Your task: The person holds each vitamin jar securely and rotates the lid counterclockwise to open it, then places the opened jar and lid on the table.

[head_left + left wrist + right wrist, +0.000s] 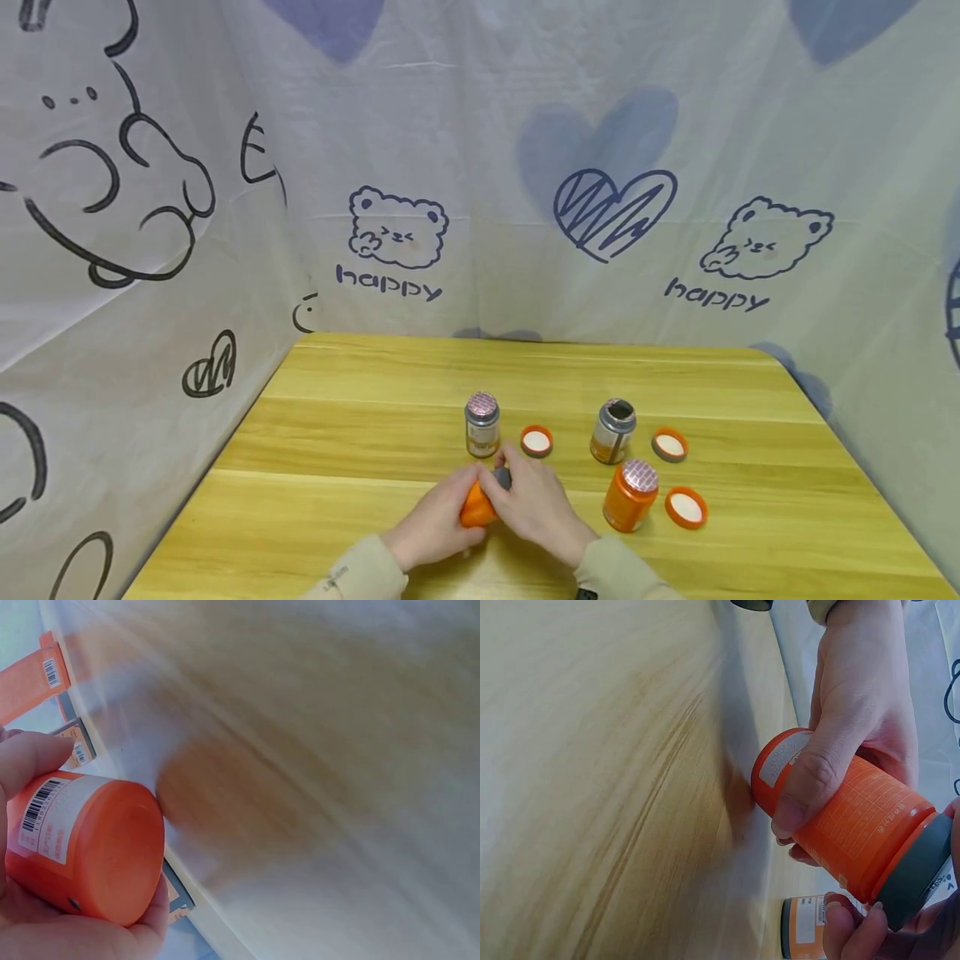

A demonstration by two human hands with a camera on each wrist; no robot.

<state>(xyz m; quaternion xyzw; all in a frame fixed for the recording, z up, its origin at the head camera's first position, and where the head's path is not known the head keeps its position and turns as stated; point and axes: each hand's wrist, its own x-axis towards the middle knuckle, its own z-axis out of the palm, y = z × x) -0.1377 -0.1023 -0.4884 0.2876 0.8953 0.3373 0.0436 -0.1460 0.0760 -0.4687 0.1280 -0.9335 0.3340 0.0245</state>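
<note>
My left hand [435,521] is wrapped around an orange bottle [855,817], thumb along its printed side. The bottle is tilted, with its plain orange base facing the left wrist camera. Its dark grey cap [919,866] is on the neck, and the fingers of my right hand [538,500] grip that cap. Just beyond my hands stands a grey-shouldered bottle [482,429] with a foil-patterned seal over its mouth. Right of my right hand stands another orange bottle [628,500], uncapped, its patterned seal facing up.
A bottle with a dark mouth and torn-looking seal [611,435] stands farther back on the right. An upturned cap with a white liner [536,442] lies behind my right hand. Two more upturned caps, one farther back [670,445] and one nearer [686,507], lie at the right.
</note>
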